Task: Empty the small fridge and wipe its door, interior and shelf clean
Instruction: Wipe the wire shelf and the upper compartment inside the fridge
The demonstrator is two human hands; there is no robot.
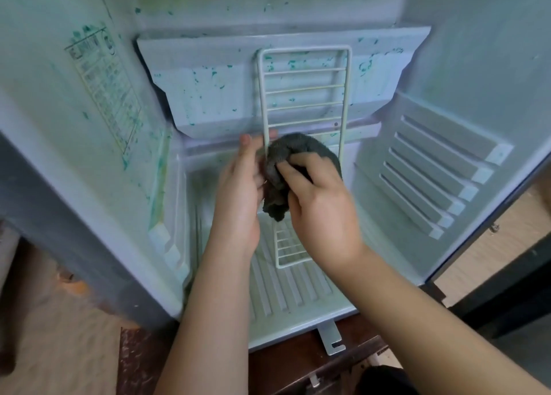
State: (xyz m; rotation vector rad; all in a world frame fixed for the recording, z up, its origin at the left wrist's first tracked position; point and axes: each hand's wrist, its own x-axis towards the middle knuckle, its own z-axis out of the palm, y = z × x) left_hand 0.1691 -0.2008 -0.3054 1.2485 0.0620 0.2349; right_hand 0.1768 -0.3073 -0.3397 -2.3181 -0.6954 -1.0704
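1. Head view looks down into the open small fridge [447, 66], its shelf taken off its supports and standing lengthwise in the middle of the compartment.
2. The wire shelf [304, 89] is white and tilted, its upper end in front of the stepped back panel [208, 96] and its lower end low over the ribbed floor [298, 293]; I cannot tell whether either end touches.
3. The left hand [238, 186] grips the shelf's left side rail, fingers curled round the wire with fingertips showing just past it.
4. The right hand [316, 198] holds a dark grey cloth [298, 147], fingers bent over it, bunching it against the middle of the shelf.
5. The cloth sits between the two hands, part of it hanging down below the right palm and part spread over the wires above the knuckles.
6. Teal stains [290, 63] speckle the back panel behind the shelf, the upper back wall and the left wall.
7. A printed label [104, 90] is stuck on the left wall, also smeared with teal.
8. Slanted ridges [432, 171] line the right wall.
9. A small metal bracket [331, 338] sticks out below the front edge of the floor, above dark wooden furniture [298, 371].
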